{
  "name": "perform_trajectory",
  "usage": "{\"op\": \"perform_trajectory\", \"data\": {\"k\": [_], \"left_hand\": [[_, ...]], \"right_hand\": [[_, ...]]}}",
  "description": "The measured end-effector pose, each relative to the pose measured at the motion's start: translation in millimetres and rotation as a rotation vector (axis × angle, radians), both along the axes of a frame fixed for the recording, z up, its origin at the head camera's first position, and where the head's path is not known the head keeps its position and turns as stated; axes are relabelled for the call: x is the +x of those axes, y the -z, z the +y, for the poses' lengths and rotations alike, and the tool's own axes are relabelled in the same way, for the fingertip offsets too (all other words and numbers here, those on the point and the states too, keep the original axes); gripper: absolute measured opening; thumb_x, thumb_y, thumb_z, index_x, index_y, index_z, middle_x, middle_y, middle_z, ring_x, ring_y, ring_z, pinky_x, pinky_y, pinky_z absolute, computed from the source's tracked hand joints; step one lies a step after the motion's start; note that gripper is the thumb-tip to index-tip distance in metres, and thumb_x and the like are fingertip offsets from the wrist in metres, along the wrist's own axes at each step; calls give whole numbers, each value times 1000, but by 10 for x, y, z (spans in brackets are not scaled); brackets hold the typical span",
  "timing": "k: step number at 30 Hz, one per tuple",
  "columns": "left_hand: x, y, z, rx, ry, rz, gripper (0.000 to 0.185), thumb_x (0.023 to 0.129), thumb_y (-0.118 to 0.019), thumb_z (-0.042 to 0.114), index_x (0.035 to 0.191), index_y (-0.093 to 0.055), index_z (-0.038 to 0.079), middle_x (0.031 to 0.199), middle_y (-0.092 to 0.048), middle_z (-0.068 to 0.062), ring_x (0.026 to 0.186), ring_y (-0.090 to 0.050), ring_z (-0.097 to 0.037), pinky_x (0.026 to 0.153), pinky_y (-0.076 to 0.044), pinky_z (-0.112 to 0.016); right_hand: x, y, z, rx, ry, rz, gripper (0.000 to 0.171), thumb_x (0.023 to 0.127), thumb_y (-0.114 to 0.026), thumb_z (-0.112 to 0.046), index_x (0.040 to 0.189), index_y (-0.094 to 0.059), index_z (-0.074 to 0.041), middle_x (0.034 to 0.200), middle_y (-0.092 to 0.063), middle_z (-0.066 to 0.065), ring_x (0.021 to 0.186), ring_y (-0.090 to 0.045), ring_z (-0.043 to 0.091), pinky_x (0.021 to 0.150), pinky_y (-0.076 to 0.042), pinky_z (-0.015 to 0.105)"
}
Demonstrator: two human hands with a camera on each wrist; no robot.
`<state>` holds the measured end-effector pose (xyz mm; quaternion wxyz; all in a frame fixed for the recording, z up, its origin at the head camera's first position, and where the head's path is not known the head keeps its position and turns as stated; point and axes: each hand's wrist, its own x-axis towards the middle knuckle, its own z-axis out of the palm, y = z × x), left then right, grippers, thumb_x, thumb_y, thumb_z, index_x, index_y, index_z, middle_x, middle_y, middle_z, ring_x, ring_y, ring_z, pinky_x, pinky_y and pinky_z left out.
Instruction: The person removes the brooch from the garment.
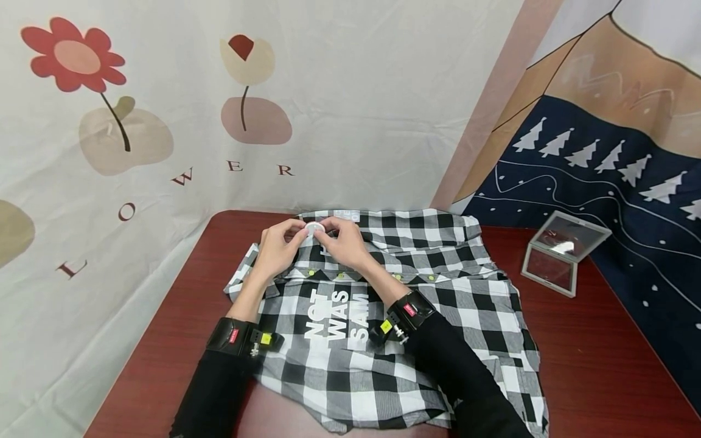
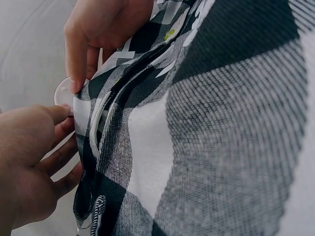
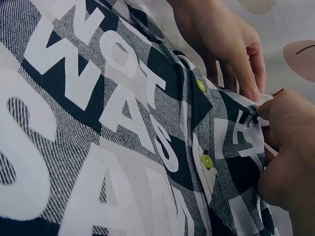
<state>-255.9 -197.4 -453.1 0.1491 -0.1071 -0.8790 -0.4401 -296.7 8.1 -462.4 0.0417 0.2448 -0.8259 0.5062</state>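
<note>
**Both hands at the collar end of the checked shirt**

From the head camera, we see one checked shirt lying flat on the dark red table, its collar end toward the wall. Our left hand and right hand meet there, each pinching the cloth around one small white disc. We count four yellow-green buttons along the front strip, and one hinged mirror well apart on the right.

From the left wrist, we see the left hand with thumb and fingers curled on the shirt's edge, while the right hand's fingers press the disc against the cloth. We judge it best to keep the fabric taut between both pinches, so the disc sits square and does not slip.

From the right wrist, we count two buttons in sight; the right hand is curled tight on the cloth, the left hand just beside it. We would work in small moves, without dragging the shirt across the table.
</note>
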Motion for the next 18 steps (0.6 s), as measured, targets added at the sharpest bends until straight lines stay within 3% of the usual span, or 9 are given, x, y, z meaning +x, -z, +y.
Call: {"op": "perform_trajectory", "data": {"k": [11, 18], "left_hand": [[6, -2, 0, 6, 3, -4, 24, 113, -73, 19, 128, -80, 2, 113, -84, -18, 103, -81, -33, 95, -65, -48], [5, -1, -3, 8, 4, -5, 24, 113, -73, 19, 128, -80, 2, 112, -84, -19, 103, -81, -34, 95, -65, -48]], "right_hand": [[3, -13, 10, -23, -25, -18, 18, 110, -75, -19, 121, -83, -7, 112, -85, 10, 101, -77, 25, 90, -60, 33], [7, -17, 10, -30, -6, -41, 17, 109, -76, -20, 119, -84, -9, 110, -86, 9, 97, -76, 23, 83, -58, 28]]}}
